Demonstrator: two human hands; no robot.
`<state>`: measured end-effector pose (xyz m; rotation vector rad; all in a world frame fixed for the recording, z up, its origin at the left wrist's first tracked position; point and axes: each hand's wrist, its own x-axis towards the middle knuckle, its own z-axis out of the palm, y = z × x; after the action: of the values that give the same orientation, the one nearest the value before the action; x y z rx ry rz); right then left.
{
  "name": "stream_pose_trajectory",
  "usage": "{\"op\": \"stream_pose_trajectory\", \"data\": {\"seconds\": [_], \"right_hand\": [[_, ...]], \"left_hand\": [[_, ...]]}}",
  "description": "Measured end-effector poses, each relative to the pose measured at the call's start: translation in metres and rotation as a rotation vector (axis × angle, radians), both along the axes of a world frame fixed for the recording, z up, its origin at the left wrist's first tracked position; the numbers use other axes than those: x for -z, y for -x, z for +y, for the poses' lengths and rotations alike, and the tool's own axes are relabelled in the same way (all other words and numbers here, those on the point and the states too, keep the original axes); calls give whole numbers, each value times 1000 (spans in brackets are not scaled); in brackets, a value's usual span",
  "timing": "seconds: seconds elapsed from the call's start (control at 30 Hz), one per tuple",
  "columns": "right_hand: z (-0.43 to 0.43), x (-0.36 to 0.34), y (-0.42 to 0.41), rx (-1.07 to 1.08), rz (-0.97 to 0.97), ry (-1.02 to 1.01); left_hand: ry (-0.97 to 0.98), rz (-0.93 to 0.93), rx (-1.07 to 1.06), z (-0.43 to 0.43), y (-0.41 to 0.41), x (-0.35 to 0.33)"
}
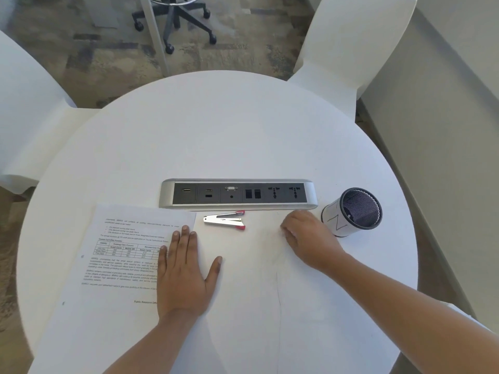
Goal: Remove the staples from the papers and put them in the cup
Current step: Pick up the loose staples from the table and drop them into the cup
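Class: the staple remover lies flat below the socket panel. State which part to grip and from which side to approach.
Grip the staple remover at its two red-tipped handles on the right, pinching from above. The arms splay apart there, while the metal end points left towards the papers. The right hand is nearest.

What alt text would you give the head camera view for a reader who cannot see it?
A person's left hand presses flat on printed papers on a round white table, while the right hand curls beside a mesh cup. A staple remover lies before a socket panel.
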<state>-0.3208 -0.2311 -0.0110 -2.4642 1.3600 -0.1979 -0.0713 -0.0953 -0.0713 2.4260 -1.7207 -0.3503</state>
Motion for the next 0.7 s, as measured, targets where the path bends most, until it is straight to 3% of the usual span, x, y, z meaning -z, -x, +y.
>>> {"op": "stream_pose_trajectory", "data": {"seconds": [0.1,0.23,0.7], "right_hand": [[-5,-5,11,320,-68,-66],[-8,0,11,458,56,-251],[13,-2,-29,219,186,-189]], "left_hand": [[0,0,-4,0,0,-1],[5,7,-5,0,1,-1],[4,12,-4,0,1,0]]}}
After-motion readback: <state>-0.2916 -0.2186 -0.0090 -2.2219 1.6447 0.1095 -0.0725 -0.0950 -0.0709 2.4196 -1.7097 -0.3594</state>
